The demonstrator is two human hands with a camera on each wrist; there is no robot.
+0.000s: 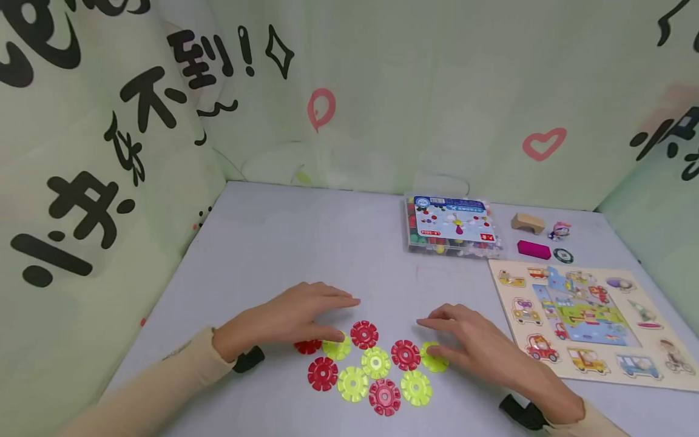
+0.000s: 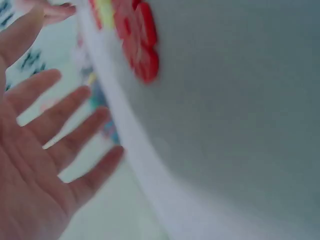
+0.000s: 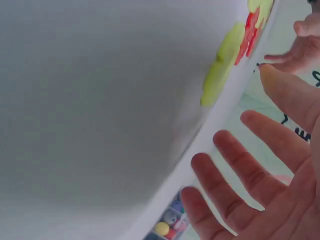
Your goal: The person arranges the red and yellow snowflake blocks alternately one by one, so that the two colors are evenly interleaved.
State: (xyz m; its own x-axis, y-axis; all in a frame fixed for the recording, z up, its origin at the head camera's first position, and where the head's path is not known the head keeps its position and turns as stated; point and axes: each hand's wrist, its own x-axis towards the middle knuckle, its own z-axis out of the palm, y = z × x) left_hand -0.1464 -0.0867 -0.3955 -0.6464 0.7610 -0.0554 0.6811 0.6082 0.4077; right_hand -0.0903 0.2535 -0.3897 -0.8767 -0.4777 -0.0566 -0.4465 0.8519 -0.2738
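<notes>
Several flat notched plastic discs lie spread on the table between the two hands, some red, like one red disc (image 1: 384, 397), others yellow-green, like one yellow-green disc (image 1: 352, 383). My left hand (image 1: 303, 312) hovers over the left end of the group, partly covering a red disc (image 1: 308, 346); its fingers are extended and hold nothing. On the other side my right hand (image 1: 472, 343) has its fingers stretched out, the thumb overlapping a yellow-green disc (image 1: 434, 358) in the head view. In the right wrist view that disc (image 3: 222, 65) lies on the table, apart from the spread fingers (image 3: 250, 165).
A clear lidded case (image 1: 453, 226) of colourful pieces stands at the back. Right of it are a wooden arch block (image 1: 528, 223), a small figurine (image 1: 559, 230), a magenta block (image 1: 534, 249) and a round token (image 1: 563, 255). A picture puzzle board (image 1: 573, 373) lies at the right.
</notes>
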